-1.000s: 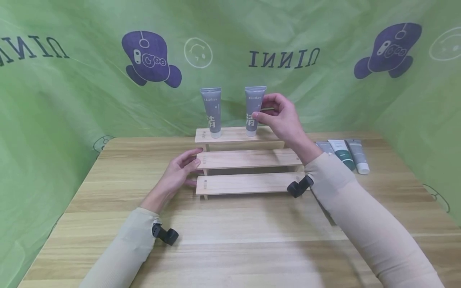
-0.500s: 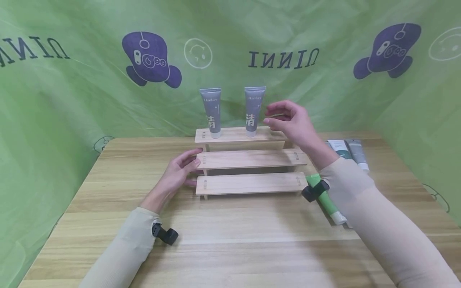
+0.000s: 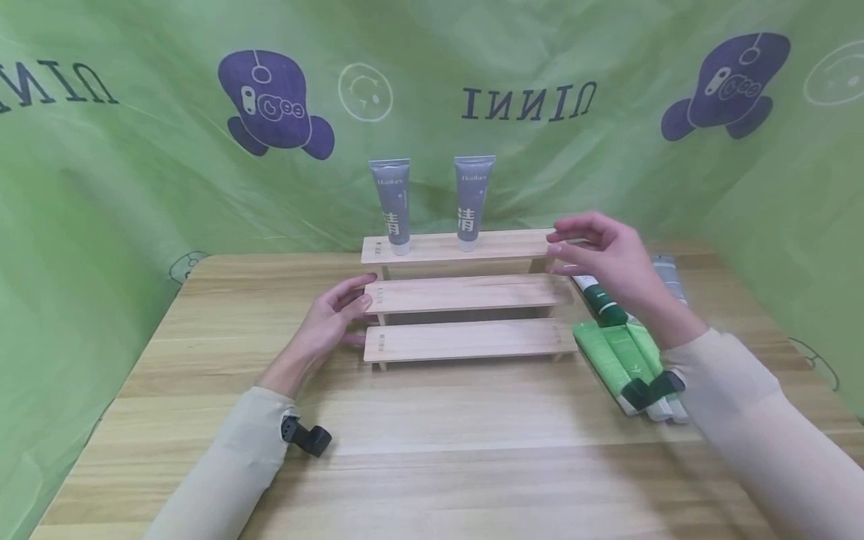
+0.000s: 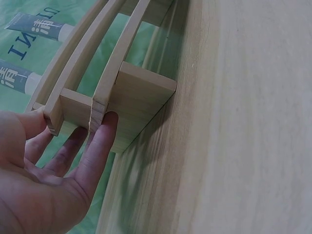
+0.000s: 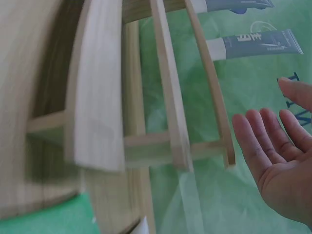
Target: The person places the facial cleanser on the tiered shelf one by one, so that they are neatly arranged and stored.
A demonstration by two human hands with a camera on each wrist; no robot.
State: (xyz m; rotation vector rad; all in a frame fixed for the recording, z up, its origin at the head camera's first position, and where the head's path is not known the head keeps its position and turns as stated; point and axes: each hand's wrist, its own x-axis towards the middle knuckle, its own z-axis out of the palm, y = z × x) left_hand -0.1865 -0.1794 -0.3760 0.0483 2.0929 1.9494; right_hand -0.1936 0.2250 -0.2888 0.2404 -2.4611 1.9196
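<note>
A three-tier wooden stand (image 3: 466, 294) sits on the table, its tiers rising toward the back. Two grey-blue squeeze tubes stand on their white caps on the top tier, the left tube (image 3: 393, 202) near its left end and the other tube (image 3: 475, 196) around the middle. My left hand (image 3: 327, 319) grips the stand's left end; in the left wrist view the thumb is on the middle tier's end and a fingertip on the lowest one. My right hand (image 3: 610, 255) holds nothing, fingers loosely bent, beside the top tier's right end and apart from the tubes.
Several green tubes (image 3: 607, 356) lie on the table right of the stand. Behind them lie a white and dark green tube (image 3: 601, 300) and a grey tube (image 3: 668, 277), partly hidden by my right hand. A green printed cloth (image 3: 418, 75) hangs behind the table.
My right hand has let go of the second grey-blue tube and moved right and lower, leaving it standing. More of the green tubes show now. The left hand keeps its place on the stand.
</note>
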